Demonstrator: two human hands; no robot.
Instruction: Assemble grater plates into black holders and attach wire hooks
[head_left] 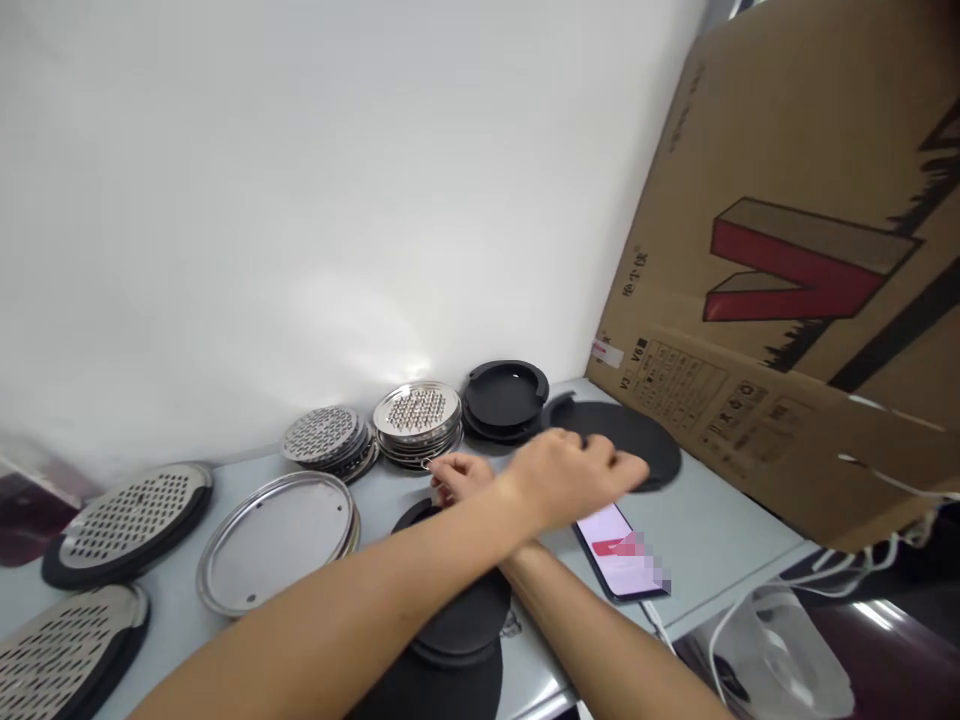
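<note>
My forearms cross, the left one over the right. My left hand (576, 476) is on the right side, its fingers curled, in front of a flat black round plate (630, 440) and above a phone (619, 550). What it holds, if anything, is hidden. Further left, my right hand (461, 478) pinches at a small thin wire-like loop (427, 464), beside a stack of perforated metal discs (417, 412). Below the hands lie black round pieces (469, 620), stacked and partly covered by my left forearm.
Along the wall stand another perforated disc stack (324, 436) and black round trays (506, 395). Rimmed metal plates (277, 540) and black-edged perforated discs (131, 520) lie at the left. A large cardboard box (787, 380) leans at the right, above white cables and a clear plastic container (787, 650).
</note>
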